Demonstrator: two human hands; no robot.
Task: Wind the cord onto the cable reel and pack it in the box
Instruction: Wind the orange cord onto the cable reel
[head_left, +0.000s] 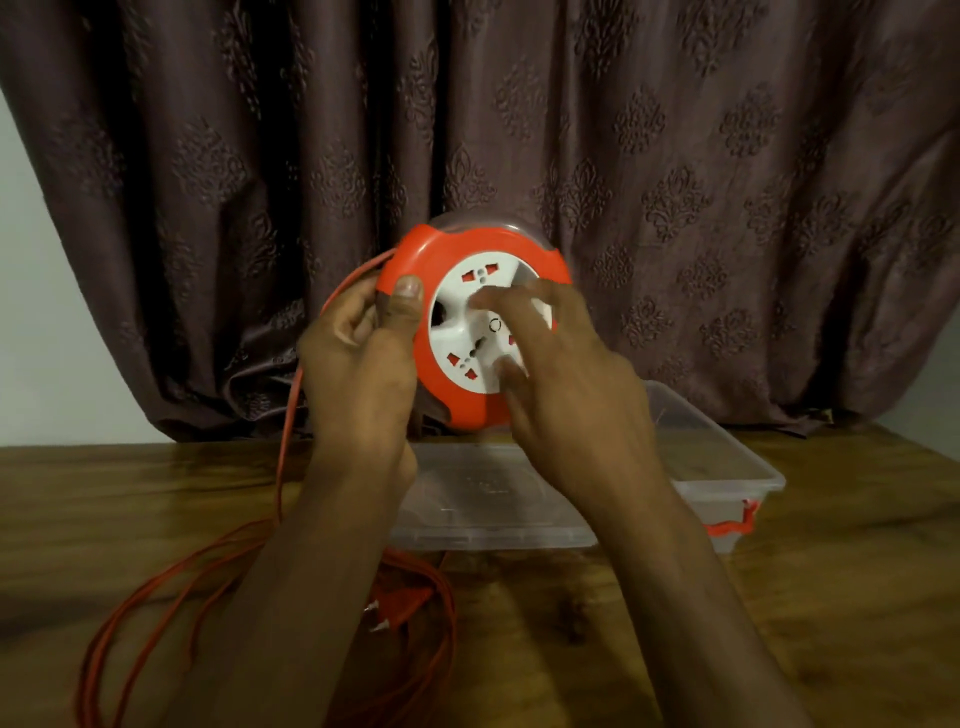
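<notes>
At far left the orange cord (283, 457) rises from a loose heap on the wooden table (810, 561), climbs past the left hand (358, 364) and enters the rim of the cable reel (467, 322). Most of the cord lies unwound in loops near the table's front edge, with the 2-pin plug (395, 608) resting among them, so the winding looks barely begun.

The left hand grips the reel's orange housing, thumb flat on the front face and fingers curled round the back; the cord appears to pass by those fingers, though I cannot tell whether they pinch it. The reel is held upright in the air, socket face toward the camera, above and in front of the clear box (727, 467).

The right hand (561, 384) lies on the white centre disc with fingers spread and fairly straight, fingertips pressing the face; they are blurred, which suggests turning.

To do this step well, I judge that the left hand should keep the housing steady while letting the cord slide lightly through, giving even tension. The right hand should turn the disc in smooth, full strokes. Watch the heap for tangles, and slow down as the plug nears the rim.

The box and its lid (493, 499) wait behind, both apparently holding nothing.
</notes>
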